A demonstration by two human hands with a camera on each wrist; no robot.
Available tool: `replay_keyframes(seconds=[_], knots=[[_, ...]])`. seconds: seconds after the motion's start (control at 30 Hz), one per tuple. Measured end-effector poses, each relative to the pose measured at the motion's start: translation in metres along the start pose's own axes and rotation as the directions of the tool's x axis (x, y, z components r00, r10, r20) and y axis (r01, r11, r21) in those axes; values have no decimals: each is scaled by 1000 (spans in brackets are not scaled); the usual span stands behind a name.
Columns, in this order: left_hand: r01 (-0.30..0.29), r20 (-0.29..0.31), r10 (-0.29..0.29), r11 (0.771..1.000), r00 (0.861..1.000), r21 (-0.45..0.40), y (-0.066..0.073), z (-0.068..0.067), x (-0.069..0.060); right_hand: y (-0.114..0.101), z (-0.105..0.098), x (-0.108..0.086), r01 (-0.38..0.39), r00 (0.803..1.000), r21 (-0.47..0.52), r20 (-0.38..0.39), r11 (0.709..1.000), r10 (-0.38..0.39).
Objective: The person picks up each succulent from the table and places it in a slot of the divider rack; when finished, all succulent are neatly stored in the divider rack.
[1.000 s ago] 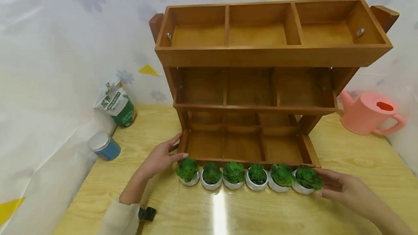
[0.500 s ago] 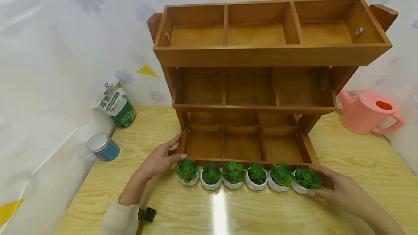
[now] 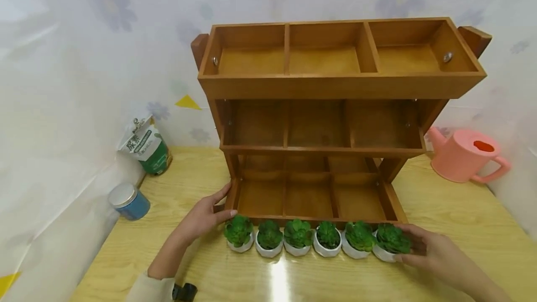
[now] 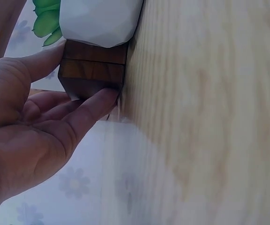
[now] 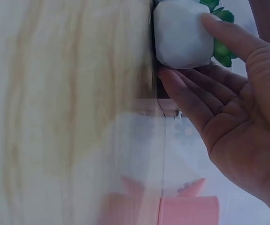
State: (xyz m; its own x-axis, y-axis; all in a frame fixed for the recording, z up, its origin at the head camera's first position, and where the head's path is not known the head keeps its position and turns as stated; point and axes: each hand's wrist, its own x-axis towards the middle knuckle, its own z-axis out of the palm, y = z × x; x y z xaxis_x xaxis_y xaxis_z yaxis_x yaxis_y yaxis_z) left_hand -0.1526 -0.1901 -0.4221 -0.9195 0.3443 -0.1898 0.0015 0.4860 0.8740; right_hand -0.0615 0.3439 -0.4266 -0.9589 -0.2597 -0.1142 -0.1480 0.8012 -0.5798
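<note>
Several potted succulents with green leaves and white faceted pots stand in a row along the front of a three-tier wooden shelf (image 3: pixel 335 88). In the head view my left hand (image 3: pixel 204 218) grips the shelf's bottom left corner; the left wrist view has the thumb at the corner's upper edge and a finger low on its end. The leftmost succulent (image 3: pixel 239 231) is beside that thumb. At the row's other end my right hand (image 3: pixel 436 255) holds the rightmost succulent (image 3: pixel 390 239), thumb on its white pot (image 5: pixel 184 35) and fingers along its side, partly hidden.
Right of the shelf is a pink watering can (image 3: pixel 465 155). A clipped green-and-white pouch (image 3: pixel 148 148) and a blue jar with a silver lid (image 3: pixel 130 202) stand at the left by the covered wall. A small black object (image 3: pixel 184 291) is near the left sleeve.
The head view has tilted slightly, so everything appears lower. My right thumb has come further round the front of the rightmost pot. The left hand keeps its place on the shelf corner.
</note>
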Motion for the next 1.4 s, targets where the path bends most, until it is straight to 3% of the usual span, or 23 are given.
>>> replay_keyframes(seconds=[0.3, 0.67, 1.4], knots=[[-11, 9, 11, 1000, 1000, -21, -2, 0, -1, 0, -8, -9, -32, 996, -7, -84, 999, 31], [-3, 7, 3, 1000, 1000, -23, -2, -2, -3, -14, -28, -5, 15, 973, -35, -229, 999, -23], [23, 25, -21, 994, 999, -106, -1, 0, -5, -26, -34, 29, -44, 975, 56, -216, 997, 55]])
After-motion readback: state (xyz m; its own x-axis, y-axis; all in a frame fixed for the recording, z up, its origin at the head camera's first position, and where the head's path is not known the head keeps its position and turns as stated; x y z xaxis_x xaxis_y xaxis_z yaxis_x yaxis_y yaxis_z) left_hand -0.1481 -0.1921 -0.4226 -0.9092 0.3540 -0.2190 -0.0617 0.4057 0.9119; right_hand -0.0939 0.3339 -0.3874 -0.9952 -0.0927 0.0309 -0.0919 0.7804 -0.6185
